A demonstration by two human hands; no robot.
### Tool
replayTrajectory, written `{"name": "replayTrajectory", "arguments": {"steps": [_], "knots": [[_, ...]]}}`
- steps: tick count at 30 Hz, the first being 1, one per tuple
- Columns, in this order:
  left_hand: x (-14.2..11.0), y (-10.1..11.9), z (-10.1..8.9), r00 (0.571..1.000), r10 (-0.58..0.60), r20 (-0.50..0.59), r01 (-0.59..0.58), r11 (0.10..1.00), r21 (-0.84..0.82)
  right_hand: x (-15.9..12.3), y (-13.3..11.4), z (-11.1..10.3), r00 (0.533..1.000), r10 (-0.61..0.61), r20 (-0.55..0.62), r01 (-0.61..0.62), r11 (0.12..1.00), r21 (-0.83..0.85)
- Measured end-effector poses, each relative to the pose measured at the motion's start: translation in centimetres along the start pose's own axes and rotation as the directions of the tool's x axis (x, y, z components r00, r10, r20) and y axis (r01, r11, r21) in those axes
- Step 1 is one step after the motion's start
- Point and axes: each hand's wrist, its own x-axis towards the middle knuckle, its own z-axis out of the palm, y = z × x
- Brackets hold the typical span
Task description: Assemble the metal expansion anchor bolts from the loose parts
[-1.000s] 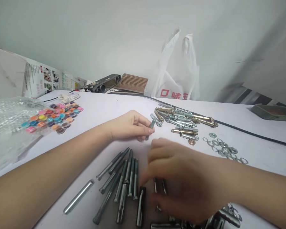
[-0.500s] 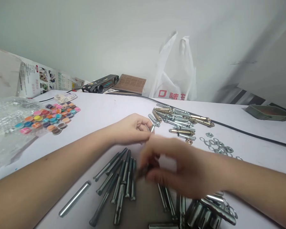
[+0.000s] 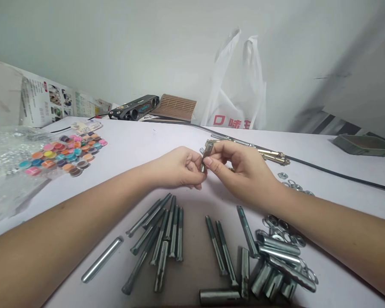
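In front of me my left hand point(image 3: 188, 169) is closed, its fingertips pinching a slim metal bolt point(image 3: 202, 167) of which only a short shiny part shows. My right hand point(image 3: 240, 167) pinches a short grey metal sleeve point(image 3: 208, 149) between thumb and forefinger. The sleeve stands tilted right at the bolt; whether it is around it or just against it I cannot tell. Below my hands lie several long flared bolts point(image 3: 141, 263), with a few more bolts point(image 3: 226, 252) to their right. Loose sleeves point(image 3: 220, 295) lie near the front edge.
Washers point(image 3: 277, 237) and nuts lie among and beyond the sleeves. Assembled anchor bolts point(image 3: 272, 156) are partly hidden behind my right hand. A black cable point(image 3: 333, 173) crosses the back. Coloured discs point(image 3: 70, 154) and clear plastic wrap point(image 3: 16, 149) lie left; a white bag point(image 3: 237, 94) stands behind.
My right hand has moved up and away from me, bringing the sleeve to the bolt in my left hand. The left hand has stayed nearly in place.
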Motion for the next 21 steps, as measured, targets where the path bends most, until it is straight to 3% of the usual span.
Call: {"name": "replayTrajectory", "arguments": {"steps": [6, 7, 9, 10, 12, 13, 14, 15, 17, 19, 21], "knots": [[-0.2, 0.3, 0.2, 0.999, -0.039, -0.026, 0.039, 0.999, 0.001, 0.4, -0.8, -1.6, 0.996, 0.071, -0.054, -0.070, 0.997, 0.010], [-0.2, 0.4, 0.3, 0.999, -0.045, -0.030, 0.045, 0.999, 0.011, 0.7, -1.1, -2.5, 0.995, 0.096, -0.017, -0.096, 0.995, -0.012], [-0.2, 0.5, 0.3, 0.998, -0.058, -0.038, 0.059, 0.998, 0.027, 1.3, -1.7, -4.8, 0.969, 0.185, 0.166, -0.155, 0.972, -0.178], [-0.3, 0.5, 0.3, 0.997, -0.066, -0.038, 0.068, 0.997, 0.031, 1.5, -1.9, -6.2, 0.909, 0.256, 0.328, -0.145, 0.934, -0.328], [-0.2, 0.7, 0.3, 0.996, -0.083, -0.036, 0.084, 0.996, 0.040, 1.5, -2.2, -8.9, 0.670, 0.452, 0.589, -0.053, 0.820, -0.569], [-0.2, 0.7, 0.3, 0.996, -0.088, -0.032, 0.089, 0.995, 0.046, 1.3, -2.3, -10.0, 0.603, 0.520, 0.605, -0.028, 0.771, -0.636], [-0.2, 0.8, 0.3, 0.996, -0.090, -0.027, 0.091, 0.994, 0.054, 1.0, -2.5, -10.9, 0.567, 0.567, 0.597, -0.015, 0.732, -0.681], [-0.2, 0.9, 0.3, 0.996, -0.090, -0.024, 0.092, 0.994, 0.063, 0.7, -2.6, -11.4, 0.558, 0.587, 0.587, -0.017, 0.715, -0.698], [-0.2, 0.9, 0.3, 0.995, -0.091, -0.033, 0.094, 0.992, 0.080, 0.1, -3.0, -11.7, 0.583, 0.574, 0.575, -0.025, 0.720, -0.694], [-0.3, 0.9, 0.3, 0.995, -0.092, -0.046, 0.095, 0.991, 0.091, -0.4, -3.4, -11.1, 0.599, 0.554, 0.578, -0.004, 0.724, -0.690], [-0.3, 0.9, 0.3, 0.994, -0.098, -0.052, 0.102, 0.990, 0.095, -0.8, -3.6, -10.1, 0.582, 0.563, 0.588, 0.041, 0.701, -0.712]]}}
